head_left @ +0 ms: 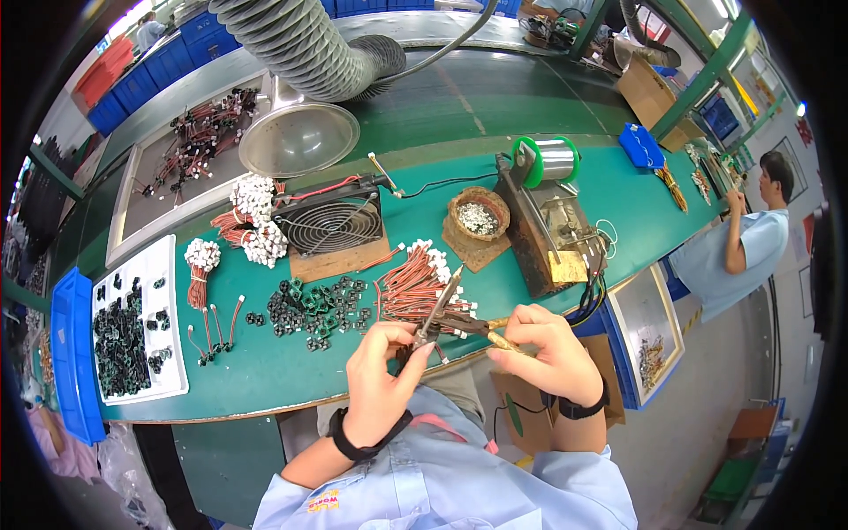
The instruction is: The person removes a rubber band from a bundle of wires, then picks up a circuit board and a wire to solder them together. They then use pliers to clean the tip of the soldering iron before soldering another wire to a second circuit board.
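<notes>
My left hand (382,375) is closed round the lower end of a soldering iron (442,303), its metal barrel and pointed tip slanting up and away from me. Pliers with yellow handles (502,339) are gripped in my right hand (558,360). Their dark jaws reach left to the iron's barrel, close to my left fingers; whether they clamp it I cannot tell. Just beyond both tools lies a bundle of red and black wires with white connectors (415,281). Left of it, many small black and green parts (309,309) are spread on the green bench (291,380).
A solder spool (555,162) tops a metal stand at right, beside a round pot (478,215). Behind the parts stands a fan (329,221), under an extraction hood (300,140). A white tray (168,336) lies left. At far right, another person (738,243) works.
</notes>
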`<state>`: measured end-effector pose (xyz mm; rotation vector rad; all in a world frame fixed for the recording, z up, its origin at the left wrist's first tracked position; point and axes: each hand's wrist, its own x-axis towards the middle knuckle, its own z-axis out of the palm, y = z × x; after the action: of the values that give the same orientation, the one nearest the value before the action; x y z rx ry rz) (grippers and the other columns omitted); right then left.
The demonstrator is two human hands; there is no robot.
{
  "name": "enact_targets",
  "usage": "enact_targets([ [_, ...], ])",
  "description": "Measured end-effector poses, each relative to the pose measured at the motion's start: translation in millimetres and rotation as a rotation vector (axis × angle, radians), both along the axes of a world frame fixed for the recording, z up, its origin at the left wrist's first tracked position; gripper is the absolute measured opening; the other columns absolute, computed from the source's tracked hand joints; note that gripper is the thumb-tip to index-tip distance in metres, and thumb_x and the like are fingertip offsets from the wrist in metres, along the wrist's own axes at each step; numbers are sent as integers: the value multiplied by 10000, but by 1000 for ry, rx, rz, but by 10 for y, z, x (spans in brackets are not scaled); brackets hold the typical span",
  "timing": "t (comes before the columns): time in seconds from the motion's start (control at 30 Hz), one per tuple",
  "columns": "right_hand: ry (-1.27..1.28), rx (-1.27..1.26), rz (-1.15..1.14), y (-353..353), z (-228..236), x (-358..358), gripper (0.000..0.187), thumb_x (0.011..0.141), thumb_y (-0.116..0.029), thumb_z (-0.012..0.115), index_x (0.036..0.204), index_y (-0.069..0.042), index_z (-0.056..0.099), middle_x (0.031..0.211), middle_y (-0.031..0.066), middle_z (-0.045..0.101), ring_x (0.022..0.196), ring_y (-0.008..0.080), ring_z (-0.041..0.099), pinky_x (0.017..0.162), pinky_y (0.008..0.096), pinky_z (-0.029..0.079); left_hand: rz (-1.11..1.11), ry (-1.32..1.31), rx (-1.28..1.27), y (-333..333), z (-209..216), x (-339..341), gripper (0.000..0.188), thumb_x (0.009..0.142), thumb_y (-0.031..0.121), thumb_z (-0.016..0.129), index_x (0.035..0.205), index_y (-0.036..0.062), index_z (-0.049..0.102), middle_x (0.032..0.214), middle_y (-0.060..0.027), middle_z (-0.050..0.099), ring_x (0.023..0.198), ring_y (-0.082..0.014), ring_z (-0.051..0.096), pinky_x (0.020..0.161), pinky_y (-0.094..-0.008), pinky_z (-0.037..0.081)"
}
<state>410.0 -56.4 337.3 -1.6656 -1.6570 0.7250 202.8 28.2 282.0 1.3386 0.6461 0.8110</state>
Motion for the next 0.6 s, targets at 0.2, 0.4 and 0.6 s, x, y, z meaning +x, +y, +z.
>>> enact_targets([
  [0.2, 189, 42, 57, 7, 18, 80, 182, 748, -90, 694, 681, 10, 557, 696, 50, 496, 721, 170, 493, 641, 291, 377, -178, -225, -501, 96, 81, -71, 162, 908, 144, 533, 1011, 40, 463, 938, -111, 577, 808, -154, 584, 704, -292, 493],
  [0.4, 510, -28, 185, 71, -98, 141, 175, 740, -80, 699, 693, 6, 554, 706, 51, 500, 696, 167, 491, 628, 286, 373, -572, -440, -910, 246, 55, -105, 122, 903, 97, 539, 977, 41, 459, 966, -106, 596, 803, -136, 581, 714, -257, 474],
  [0.6, 262, -75, 125, 16, -33, 66, 188, 746, -75, 692, 689, 7, 532, 706, 42, 479, 695, 163, 471, 638, 284, 366, -125, -68, -141, 67, 17, -60, 162, 870, 91, 567, 972, 36, 453, 923, -110, 579, 771, -143, 579, 699, -290, 495],
])
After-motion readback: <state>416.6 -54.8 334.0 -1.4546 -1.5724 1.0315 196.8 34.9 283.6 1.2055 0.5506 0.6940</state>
